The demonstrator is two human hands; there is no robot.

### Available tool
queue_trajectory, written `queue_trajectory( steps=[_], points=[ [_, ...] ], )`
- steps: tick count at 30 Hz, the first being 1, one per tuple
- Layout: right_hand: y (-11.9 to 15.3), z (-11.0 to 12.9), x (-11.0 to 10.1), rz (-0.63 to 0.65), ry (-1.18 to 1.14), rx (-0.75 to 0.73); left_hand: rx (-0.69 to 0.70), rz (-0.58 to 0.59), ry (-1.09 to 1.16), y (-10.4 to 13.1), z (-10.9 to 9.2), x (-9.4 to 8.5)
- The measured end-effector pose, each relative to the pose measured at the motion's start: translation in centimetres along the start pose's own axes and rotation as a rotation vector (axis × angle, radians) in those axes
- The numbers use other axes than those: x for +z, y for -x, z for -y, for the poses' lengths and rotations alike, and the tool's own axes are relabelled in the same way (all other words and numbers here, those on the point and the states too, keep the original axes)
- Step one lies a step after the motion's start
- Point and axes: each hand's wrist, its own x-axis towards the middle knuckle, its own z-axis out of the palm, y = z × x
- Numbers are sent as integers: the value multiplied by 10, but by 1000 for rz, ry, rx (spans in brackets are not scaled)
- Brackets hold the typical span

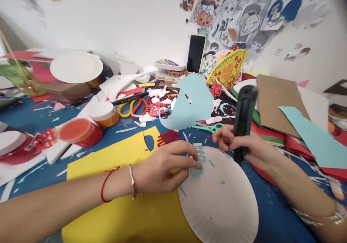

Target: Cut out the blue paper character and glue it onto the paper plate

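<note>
My left hand [172, 167] is over the left rim of a white paper plate [227, 199]. Its bent fingers are on a small light blue paper cutout [200, 154] with a lattice pattern, partly hidden by the fingertips. Raised above the plate's upper right edge, my right hand [241, 142] is wrapped round a black stapler [244, 120], blurred and held upright. A few blue paper scraps [211, 163] lie on the plate. Under my left arm is a yellow sheet [130, 214], and a red lattice cutout [168, 137] lies at its top edge.
Light blue paper [193, 102] with a cut slot stands beyond the plate, near green scissors [208, 127]. Jars of red [80, 131] and orange [103, 113] stuff stand left. Cardboard [282, 102] and coloured paper crowd the right. A phone [196, 53] leans at the wall.
</note>
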Motion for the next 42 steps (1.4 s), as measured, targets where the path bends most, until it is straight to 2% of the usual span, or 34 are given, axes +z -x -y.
queue_trajectory(
  steps=[3, 6, 9, 12, 17, 19, 21, 24, 29, 33, 38, 40, 42],
  points=[
    [0, -7, 15, -48, -1, 115, -81, -190, 112, -4, -4, -4],
    [4, -12, 31, -28, 51, 158, -157, -315, 194, -4, -3, -5],
    [10, -16, 42, -30, 55, 117, -229, -329, 268, -2, 0, -4],
    [14, -19, 46, -98, 46, 52, -307, -299, 365, 0, 2, -2],
    [14, -22, 47, -250, 53, -60, -515, -464, 638, -3, 7, 3],
    [14, -23, 49, -293, 73, -90, -613, -407, 725, -4, 7, 7],
    [14, -24, 51, -311, 111, -115, -687, -275, 771, -4, 5, 12],
    [15, -26, 55, -306, 159, -114, -736, -166, 771, -4, 1, 18],
    [14, -28, 57, -290, 192, -97, -768, -154, 756, -4, -2, 18],
    [13, -29, 58, -296, 205, -153, -868, -124, 709, -6, -3, 14],
    [12, -35, 58, -346, 335, -308, -906, -111, 662, -8, -4, 12],
    [13, -37, 58, -399, 464, -435, -916, -104, 640, -9, -3, 11],
    [15, -39, 57, -399, 585, -572, -927, -97, 613, -9, -3, 10]
  ],
)
